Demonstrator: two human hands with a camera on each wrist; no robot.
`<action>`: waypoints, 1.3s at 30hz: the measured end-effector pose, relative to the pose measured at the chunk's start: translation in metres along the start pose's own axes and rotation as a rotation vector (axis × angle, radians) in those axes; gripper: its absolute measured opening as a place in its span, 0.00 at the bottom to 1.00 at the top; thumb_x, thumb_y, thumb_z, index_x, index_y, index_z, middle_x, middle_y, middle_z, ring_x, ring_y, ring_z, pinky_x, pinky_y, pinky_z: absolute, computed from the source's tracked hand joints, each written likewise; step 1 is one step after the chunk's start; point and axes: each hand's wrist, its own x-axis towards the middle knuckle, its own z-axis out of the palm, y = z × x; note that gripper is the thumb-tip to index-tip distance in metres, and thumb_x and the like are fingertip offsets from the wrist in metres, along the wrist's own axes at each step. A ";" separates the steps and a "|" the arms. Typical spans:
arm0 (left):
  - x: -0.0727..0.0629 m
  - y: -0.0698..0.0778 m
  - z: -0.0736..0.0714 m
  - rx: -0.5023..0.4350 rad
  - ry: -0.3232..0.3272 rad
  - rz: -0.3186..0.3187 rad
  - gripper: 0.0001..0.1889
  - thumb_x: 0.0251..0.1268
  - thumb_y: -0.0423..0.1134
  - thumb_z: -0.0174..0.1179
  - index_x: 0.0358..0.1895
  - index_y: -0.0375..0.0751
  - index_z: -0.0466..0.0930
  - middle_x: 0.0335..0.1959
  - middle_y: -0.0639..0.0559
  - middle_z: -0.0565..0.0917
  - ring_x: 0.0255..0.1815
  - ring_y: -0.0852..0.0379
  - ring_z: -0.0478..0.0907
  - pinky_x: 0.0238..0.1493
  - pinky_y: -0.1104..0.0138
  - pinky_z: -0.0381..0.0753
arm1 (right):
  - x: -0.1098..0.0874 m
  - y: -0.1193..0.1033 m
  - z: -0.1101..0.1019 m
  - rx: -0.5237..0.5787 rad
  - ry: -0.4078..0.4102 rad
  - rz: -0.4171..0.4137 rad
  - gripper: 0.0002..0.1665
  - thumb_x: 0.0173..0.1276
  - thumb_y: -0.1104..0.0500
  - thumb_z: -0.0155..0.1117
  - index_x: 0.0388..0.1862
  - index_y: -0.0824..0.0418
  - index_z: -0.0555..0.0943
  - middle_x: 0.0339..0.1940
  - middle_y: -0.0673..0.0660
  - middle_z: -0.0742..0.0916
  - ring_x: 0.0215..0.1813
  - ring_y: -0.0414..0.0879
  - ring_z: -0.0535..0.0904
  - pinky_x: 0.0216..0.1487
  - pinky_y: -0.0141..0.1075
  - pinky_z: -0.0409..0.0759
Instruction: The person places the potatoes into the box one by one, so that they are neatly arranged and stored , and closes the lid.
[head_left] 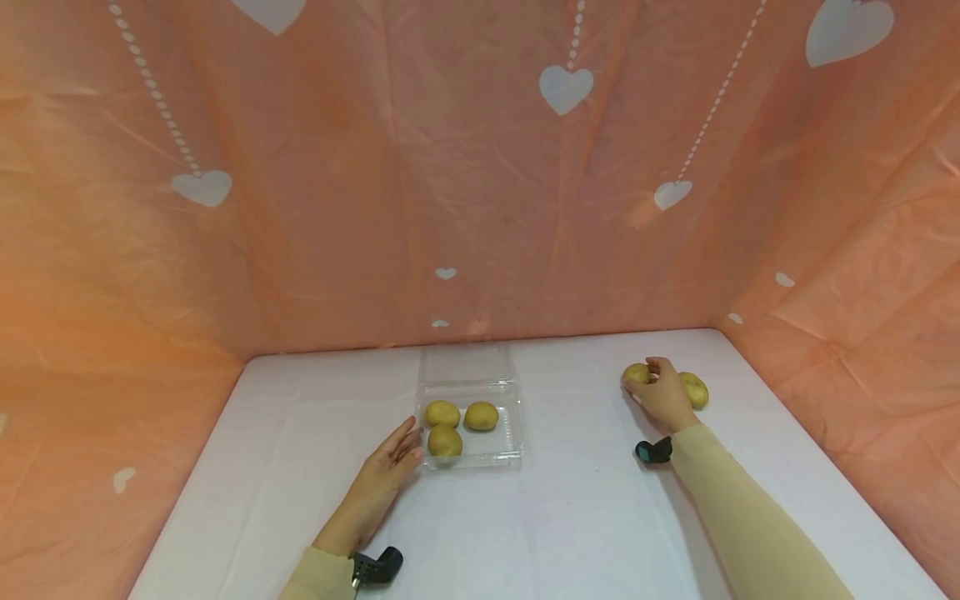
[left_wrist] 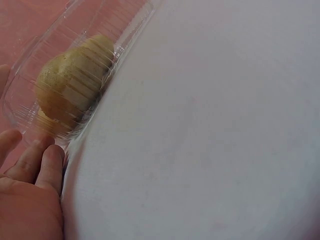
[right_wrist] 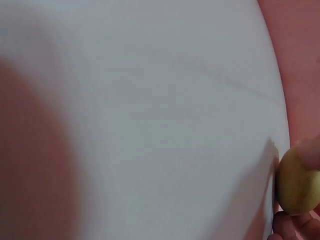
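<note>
A clear plastic clamshell box (head_left: 507,457) lies with its lid folded back, and three potatoes (head_left: 445,441) sit in its left and middle part. Beside the box's left wall is my left hand (head_left: 378,479), fingers relaxed and fingertips right at the wall; the left wrist view shows the fingers (left_wrist: 51,167) close to the ribbed plastic. Over at the right of the table, my right hand (head_left: 665,400) grips a potato (head_left: 636,375) between thumb and fingers. In the right wrist view that potato (right_wrist: 296,185) shows at the edge, partly covered by the fingers.
Another potato (head_left: 694,390) lies just right of my right hand. The white table (head_left: 555,525) ends at an orange curtain (head_left: 480,192) with white hearts behind and at both sides. The transparent lid (head_left: 467,363) stretches toward the table's back edge.
</note>
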 end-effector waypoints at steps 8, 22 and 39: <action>0.000 0.001 0.001 0.002 0.004 0.001 0.34 0.71 0.40 0.57 0.76 0.44 0.54 0.73 0.40 0.60 0.73 0.46 0.54 0.70 0.55 0.57 | -0.007 -0.013 0.004 -0.022 -0.002 0.009 0.42 0.65 0.50 0.66 0.70 0.69 0.61 0.60 0.68 0.73 0.58 0.59 0.71 0.53 0.45 0.75; 0.000 0.001 0.000 0.001 0.006 0.001 0.34 0.71 0.40 0.57 0.76 0.45 0.54 0.73 0.41 0.61 0.73 0.47 0.55 0.70 0.55 0.57 | -0.035 -0.069 0.037 0.009 0.004 -0.255 0.36 0.61 0.53 0.72 0.64 0.66 0.71 0.54 0.63 0.78 0.51 0.56 0.75 0.49 0.46 0.75; 0.000 0.001 0.001 -0.003 0.003 -0.006 0.34 0.71 0.40 0.57 0.76 0.44 0.54 0.73 0.41 0.60 0.74 0.47 0.54 0.70 0.56 0.57 | -0.076 -0.112 0.087 0.079 -0.085 -0.405 0.33 0.55 0.53 0.76 0.58 0.59 0.76 0.52 0.52 0.81 0.47 0.49 0.78 0.48 0.54 0.78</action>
